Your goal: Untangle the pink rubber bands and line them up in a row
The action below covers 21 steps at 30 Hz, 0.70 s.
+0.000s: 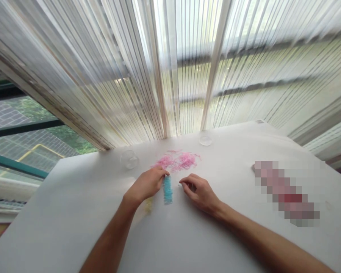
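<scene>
One blue strip point(167, 192): lies flat on the white table point(74, 227) between the hands, long side running roughly 12 to 6; it serves as the centre of the clock here, with 12 toward the striped curtain point(142, 76).
Left hand point(147, 182): at 10 o'clock, fingers bunched with almost no gap, tips at the strip's 12 o'clock end; whether they pinch it or only press, I cannot tell.
Right hand point(199, 191): at 3 o'clock, just apart from the strip, thumb and forefinger curled nearly together; a tiny bluish scrap point(179, 184) shows at the tips, but whether it is gripped I cannot tell.
Handling: the strip looks made of loose shreds, so probably very light, soft and easily scattered; best steadied at one end, stray shreds taken by fingertip, without dragging.
Pink shreds point(186, 161): a loose heap at 12, just beyond the left fingertips.
Yellow patch point(148, 206): at 8, blurred.
Clear container point(130, 160): between 10 and 11.
Clear disc point(206, 141): at 1, near the far edge.
Pixelated object point(284, 193): at 3, well apart.
</scene>
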{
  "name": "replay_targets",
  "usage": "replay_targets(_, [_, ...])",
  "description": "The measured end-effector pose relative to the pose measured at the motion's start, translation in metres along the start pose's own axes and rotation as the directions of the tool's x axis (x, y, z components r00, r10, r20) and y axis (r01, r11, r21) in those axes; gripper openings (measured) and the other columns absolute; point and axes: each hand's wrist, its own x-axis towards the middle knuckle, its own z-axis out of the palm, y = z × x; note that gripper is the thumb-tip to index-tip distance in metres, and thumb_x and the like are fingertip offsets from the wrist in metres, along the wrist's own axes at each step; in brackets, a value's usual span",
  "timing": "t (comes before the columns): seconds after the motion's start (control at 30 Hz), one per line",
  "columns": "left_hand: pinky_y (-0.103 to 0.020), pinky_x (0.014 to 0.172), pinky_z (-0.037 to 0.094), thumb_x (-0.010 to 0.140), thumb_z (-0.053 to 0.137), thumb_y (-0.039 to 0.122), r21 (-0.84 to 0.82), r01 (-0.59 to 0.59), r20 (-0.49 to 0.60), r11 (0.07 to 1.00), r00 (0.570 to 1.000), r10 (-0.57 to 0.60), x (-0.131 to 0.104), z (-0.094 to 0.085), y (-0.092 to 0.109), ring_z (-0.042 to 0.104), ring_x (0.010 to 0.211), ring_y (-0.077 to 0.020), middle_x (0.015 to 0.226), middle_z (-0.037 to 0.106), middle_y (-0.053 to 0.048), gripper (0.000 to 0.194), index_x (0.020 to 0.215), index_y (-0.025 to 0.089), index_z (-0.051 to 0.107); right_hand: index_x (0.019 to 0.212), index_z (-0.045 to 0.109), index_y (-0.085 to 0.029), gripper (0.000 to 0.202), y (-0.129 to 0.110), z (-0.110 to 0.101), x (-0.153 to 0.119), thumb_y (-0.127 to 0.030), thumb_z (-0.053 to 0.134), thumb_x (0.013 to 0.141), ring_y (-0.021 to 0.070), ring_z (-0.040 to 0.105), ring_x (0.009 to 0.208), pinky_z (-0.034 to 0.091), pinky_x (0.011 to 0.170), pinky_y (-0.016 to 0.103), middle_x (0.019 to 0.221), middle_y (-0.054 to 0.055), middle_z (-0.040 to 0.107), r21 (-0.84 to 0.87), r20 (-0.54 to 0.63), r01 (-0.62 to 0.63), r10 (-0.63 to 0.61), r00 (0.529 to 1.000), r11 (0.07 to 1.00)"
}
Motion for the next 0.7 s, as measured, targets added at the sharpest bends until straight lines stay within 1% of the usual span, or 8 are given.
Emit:
replay_targets(0.17, [-0.034, 0.094, 0.051, 0.096, 0.045, 0.018, -0.015, -0.027, -0.055, 1.0, 0.998, 0.026, -0.002, -0.002, 0.0, 0.066, 0.106, -0.0234, 0.115, 0.071, -0.008, 0.033, 0.116, 0.021, 0.071, 0.093, 0.071, -0.019, 0.016, -0.003, 0.002, -0.001, -0.017, 0.055, 0.09, 0.0149, 0.06, 0.073, 0.049, 0.07, 0.028, 0.082, 0.004, 0.067, 0.01, -0.003, -0.011, 0.011, 1.0, 1.0])
replay_targets(0.27, [-0.033, 0.097, 0.049, 0.096, 0.046, 0.022, -0.061, -0.05, -0.088, 0.997, 0.995, 0.045, -0.002, -0.01, -0.002, 0.065, 0.108, -0.022, 0.118, 0.071, -0.007, 0.031, 0.115, 0.02, 0.071, 0.093, 0.071, -0.019, 0.016, -0.005, -0.001, 0.003, -0.02, 0.055, 0.091, 0.0144, 0.059, 0.069, 0.05, 0.068, 0.027, 0.08, 0.003, 0.066, 0.035, -0.024, -0.071, 0.072, 0.997, 0.997])
replay_targets(0.33, [-0.032, 0.096, 0.049, 0.096, 0.047, 0.026, -0.089, -0.043, -0.066, 0.995, 0.997, 0.038, 0.0, -0.019, -0.006, 0.066, 0.106, -0.0214, 0.117, 0.073, -0.006, 0.031, 0.114, 0.02, 0.071, 0.097, 0.07, -0.019, 0.016, -0.003, -0.008, 0.01, -0.022, 0.055, 0.091, 0.015, 0.06, 0.07, 0.051, 0.068, 0.028, 0.082, 0.003, 0.066, 0.025, -0.05, -0.134, 0.135, 0.99, 0.991])
replay_targets(0.4, [-0.031, 0.093, 0.05, 0.095, 0.049, 0.031, -0.1, -0.012, -0.017, 0.995, 1.0, 0.011, 0.005, -0.029, -0.012, 0.068, 0.1, -0.0209, 0.113, 0.074, -0.006, 0.032, 0.114, 0.02, 0.071, 0.105, 0.068, -0.02, 0.02, 0.0, -0.02, 0.022, -0.024, 0.057, 0.09, 0.0174, 0.063, 0.08, 0.054, 0.078, 0.032, 0.096, 0.006, 0.067, -0.071, -0.071, -0.156, 0.151, 0.986, 0.985])
replay_targets(0.47, [-0.031, 0.09, 0.051, 0.093, 0.052, 0.035, -0.077, 0.047, 0.017, 0.996, 0.999, -0.046, 0.013, -0.036, -0.019, 0.069, 0.095, -0.0208, 0.113, 0.073, -0.007, 0.034, 0.116, 0.018, 0.07, 0.123, 0.062, -0.021, 0.038, 0.002, -0.034, 0.038, -0.028, 0.064, 0.086, 0.0236, 0.062, 0.102, 0.051, 0.094, 0.039, 0.117, 0.011, 0.06, -0.253, -0.037, -0.13, 0.125, 0.992, 0.959])
replay_targets(0.57, [-0.033, 0.092, 0.05, 0.084, 0.063, 0.038, 0.006, 0.206, 0.021, 0.979, 0.978, -0.206, 0.025, -0.039, -0.031, 0.068, 0.099, -0.0235, 0.126, 0.066, -0.012, 0.05, 0.13, 0.017, 0.061, 0.142, 0.048, -0.021, 0.085, 0.004, -0.055, 0.061, -0.046, 0.083, 0.069, 0.0378, 0.048, 0.127, 0.042, 0.107, 0.051, 0.141, 0.019, 0.045, -0.511, 0.06, -0.157, 0.217, 0.974, 0.845])
replay_targets(0.63, [-0.035, 0.098, 0.048, 0.074, 0.073, 0.039, 0.04, 0.287, 0.045, 0.957, 0.956, -0.289, 0.03, -0.037, -0.038, 0.065, 0.111, -0.0277, 0.131, 0.062, -0.014, 0.068, 0.136, 0.017, 0.054, 0.148, 0.043, -0.02, 0.098, 0.005, -0.064, 0.072, -0.052, 0.085, 0.065, 0.0419, 0.043, 0.131, 0.04, 0.107, 0.053, 0.143, 0.021, 0.043, -0.58, 0.159, -0.14, 0.28, 0.947, 0.803])
replay_targets(0.7, [-0.036, 0.1, 0.046, 0.067, 0.079, 0.039, 0.045, 0.32, 0.086, 0.946, 0.943, -0.322, 0.034, -0.034, -0.042, 0.062, 0.116, -0.0304, 0.128, 0.063, -0.016, 0.077, 0.136, 0.016, 0.052, 0.15, 0.041, -0.017, 0.1, 0.007, -0.071, 0.081, -0.053, 0.083, 0.066, 0.0408, 0.047, 0.128, 0.042, 0.106, 0.05, 0.137, 0.022, 0.047, -0.588, 0.22, -0.159, 0.346, 0.912, 0.793])
